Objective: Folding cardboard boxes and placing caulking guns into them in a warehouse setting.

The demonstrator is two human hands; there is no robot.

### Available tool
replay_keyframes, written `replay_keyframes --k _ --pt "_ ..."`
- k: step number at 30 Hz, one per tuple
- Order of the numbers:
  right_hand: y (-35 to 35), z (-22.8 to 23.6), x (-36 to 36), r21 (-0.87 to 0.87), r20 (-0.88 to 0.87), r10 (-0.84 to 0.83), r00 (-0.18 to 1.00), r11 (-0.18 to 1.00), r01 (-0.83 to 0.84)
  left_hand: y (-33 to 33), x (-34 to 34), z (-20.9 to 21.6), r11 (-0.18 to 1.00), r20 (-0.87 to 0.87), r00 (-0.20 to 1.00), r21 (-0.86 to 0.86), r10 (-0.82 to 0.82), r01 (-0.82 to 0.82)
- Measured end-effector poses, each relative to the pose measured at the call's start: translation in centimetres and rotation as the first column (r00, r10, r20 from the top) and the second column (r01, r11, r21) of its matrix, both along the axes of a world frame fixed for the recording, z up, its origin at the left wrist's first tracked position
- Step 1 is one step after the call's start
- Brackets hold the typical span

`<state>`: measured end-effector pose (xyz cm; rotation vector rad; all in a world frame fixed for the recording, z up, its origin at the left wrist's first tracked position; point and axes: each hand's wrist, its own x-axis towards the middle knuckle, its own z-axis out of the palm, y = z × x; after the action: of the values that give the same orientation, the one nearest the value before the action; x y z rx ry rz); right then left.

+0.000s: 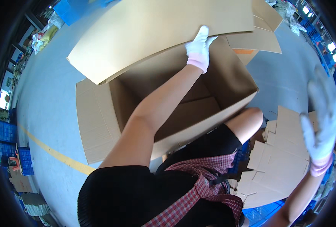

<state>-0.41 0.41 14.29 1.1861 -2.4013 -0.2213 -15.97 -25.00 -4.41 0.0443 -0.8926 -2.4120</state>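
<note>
A large open cardboard box (198,123) stands in front of me, its inside showing bare brown walls and bottom. Over its far side leans a broad tan cardboard panel (156,30); whether it is joined to the box cannot be made out. My left hand (199,49), in a white glove with a pink cuff, grips the panel's near edge, thumb on top and fingers partly hidden under it. Far to the right, my right hand (321,125), gloved alike, is raised with fingers apart, slightly blurred and holding nothing. One box flap (96,119) folds outward at the left.
Notched cardboard pieces (278,159) lie stacked at my right, above a blue plastic crate (264,213). Another carton (266,32) with spread flaps stands beyond the box. A yellow line (58,153) crosses the grey floor. Blue crates (7,130) line the left edge.
</note>
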Motion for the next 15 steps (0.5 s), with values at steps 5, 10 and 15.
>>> replay_keyframes --k 5,10,15 --pt "12.5 -7.2 3.5 -0.021 0.096 -0.427 0.899 0.902 0.431 2.9 -4.8 -10.1 0.975 0.125 0.968 0.071 -0.219 0.212" --pt "20.0 -14.9 9.0 -0.189 0.398 -0.636 0.661 0.648 0.738 3.1 -3.7 -23.9 0.968 0.36 0.899 0.051 -0.249 0.248" --pt "24.6 -21.8 16.1 -0.197 0.58 -0.724 0.375 0.322 0.926 1.6 -2.1 -33.5 0.868 0.372 0.789 0.12 -0.489 0.482"
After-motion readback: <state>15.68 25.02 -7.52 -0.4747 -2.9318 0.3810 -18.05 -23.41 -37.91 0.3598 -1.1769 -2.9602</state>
